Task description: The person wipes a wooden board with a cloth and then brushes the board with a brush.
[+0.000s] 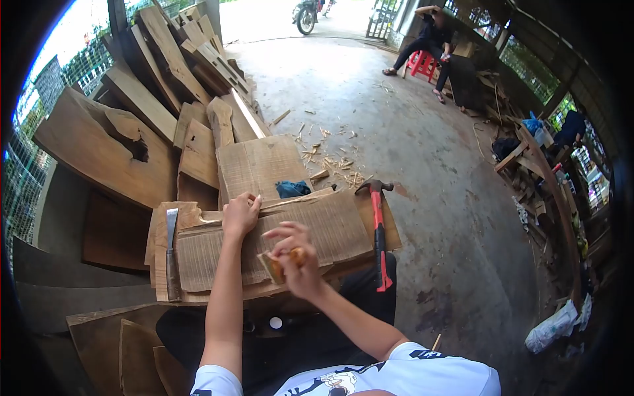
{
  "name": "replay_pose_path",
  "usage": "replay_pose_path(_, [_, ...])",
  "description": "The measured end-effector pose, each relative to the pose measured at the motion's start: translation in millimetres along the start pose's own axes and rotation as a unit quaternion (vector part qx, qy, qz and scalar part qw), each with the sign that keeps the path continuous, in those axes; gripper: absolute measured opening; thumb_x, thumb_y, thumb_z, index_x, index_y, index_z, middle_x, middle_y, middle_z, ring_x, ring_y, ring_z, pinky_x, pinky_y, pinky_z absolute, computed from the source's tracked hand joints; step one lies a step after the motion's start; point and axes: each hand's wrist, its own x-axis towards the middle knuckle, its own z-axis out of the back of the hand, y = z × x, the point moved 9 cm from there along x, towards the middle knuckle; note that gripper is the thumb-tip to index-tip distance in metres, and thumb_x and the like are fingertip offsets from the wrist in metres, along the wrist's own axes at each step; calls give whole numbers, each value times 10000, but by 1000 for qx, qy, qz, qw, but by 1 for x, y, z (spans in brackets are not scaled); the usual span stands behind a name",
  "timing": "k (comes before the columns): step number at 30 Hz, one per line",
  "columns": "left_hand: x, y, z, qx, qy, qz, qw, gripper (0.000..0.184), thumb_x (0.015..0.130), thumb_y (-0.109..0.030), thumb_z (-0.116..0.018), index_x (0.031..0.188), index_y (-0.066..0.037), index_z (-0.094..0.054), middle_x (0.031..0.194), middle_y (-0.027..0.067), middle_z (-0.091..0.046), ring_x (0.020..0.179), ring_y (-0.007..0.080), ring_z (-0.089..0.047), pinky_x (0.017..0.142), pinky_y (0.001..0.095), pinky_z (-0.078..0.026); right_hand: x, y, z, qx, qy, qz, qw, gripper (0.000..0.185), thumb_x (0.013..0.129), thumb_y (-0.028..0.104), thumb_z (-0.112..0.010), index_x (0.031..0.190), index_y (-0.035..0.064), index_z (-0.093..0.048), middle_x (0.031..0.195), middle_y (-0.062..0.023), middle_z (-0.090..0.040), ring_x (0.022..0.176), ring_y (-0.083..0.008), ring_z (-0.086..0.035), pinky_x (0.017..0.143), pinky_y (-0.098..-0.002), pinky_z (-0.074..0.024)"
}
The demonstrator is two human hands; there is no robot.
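A rough-sawn wooden board [323,231] lies across a stack of wood in front of me. My left hand [243,214] grips its far edge with bent fingers. Above the board's near side, my right hand [295,261] is closed around a small brush [272,267] with an amber-coloured handle; motion blurs it slightly. A chisel [172,254] rests at the left end of the wood, blade pointing away. At the right end lies a hammer [378,231] with a red and black handle. A crumpled blue cloth [292,189] sits just beyond the board.
Large wooden slabs [109,148] lean along the left wall. Wood chips [337,165] are scattered on the concrete floor [456,218]. A person [432,39] sits on a red stool [422,64] at the back right. Scrap wood [528,158] and a plastic bag [553,327] lie along the right.
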Motion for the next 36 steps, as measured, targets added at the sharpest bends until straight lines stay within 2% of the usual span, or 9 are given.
replay_pose_path(4, [-1,2,-1,-17,12,9,1000,394,986,-440,-597,1059,-92,-768,998,171,-769,1016,365,-716,1000,490,-476,13,7,71,-228,-73,34,970,49,822,20,-613,802,62,-626,1104,-120,-695,1222,-352,-540,1161,-532,-322])
replay_pose_path(7, [2,6,-5,-4,16,18,1000,403,988,-448,-596,1068,-91,-763,995,181,-767,1036,365,-711,1001,492,-475,9,2,47,-364,27,53,930,73,795,11,-652,834,67,-626,1091,-100,-671,1207,-382,-537,1197,-638,-259])
replay_pose_path(13, [-1,1,4,22,-17,-5,1000,396,979,-430,-619,1060,-72,-766,961,161,-770,946,363,-737,879,458,-566,-6,13,-15,-26,55,85,995,78,870,10,-594,837,80,-605,1073,-81,-733,1206,-337,-576,1186,-581,-307])
replay_pose_path(16, [1,0,2,23,-16,-8,1000,395,976,-433,-622,1063,-76,-767,963,162,-770,950,368,-734,876,458,-567,0,-15,-23,190,3,-64,980,83,910,11,-566,852,68,-585,1074,-108,-741,1206,-297,-593,1130,-467,-396])
replay_pose_path(24, [-2,-3,3,17,-13,-5,1000,392,974,-428,-622,1077,-79,-769,984,165,-769,970,363,-733,891,449,-564,34,-27,58,-205,-35,-45,977,57,857,50,-645,907,73,-659,983,-83,-727,1105,-290,-605,1142,-497,-350])
replay_pose_path(26, [-1,0,3,27,-19,-6,999,396,973,-429,-622,1069,-74,-768,989,165,-769,974,362,-733,888,448,-566,33,-34,27,-444,63,2,894,121,839,3,-615,903,93,-665,994,-74,-723,1099,-297,-629,1183,-565,-308])
replay_pose_path(29, [-3,-5,5,22,-10,0,1000,397,970,-431,-624,1055,-70,-769,988,166,-769,975,361,-734,884,448,-568,25,-42,-1,-256,71,-3,964,156,812,1,-621,896,118,-682,988,-44,-729,1138,-309,-618,1202,-614,-257])
replay_pose_path(33, [0,-1,3,24,-8,-3,1000,400,970,-435,-623,1058,-71,-767,986,164,-769,979,359,-734,877,451,-570,27,-19,0,81,-11,25,996,143,1025,57,-531,935,51,-642,1082,-89,-746,1106,-230,-646,1040,-378,-478])
replay_pose_path(36, [-2,-3,2,13,-2,1,1000,395,975,-441,-614,1059,-87,-769,992,174,-768,1003,359,-726,927,465,-537,27,-57,14,155,-65,-157,973,170,1072,143,-542,1000,46,-661,1091,-67,-732,1005,-184,-676,1008,-333,-496])
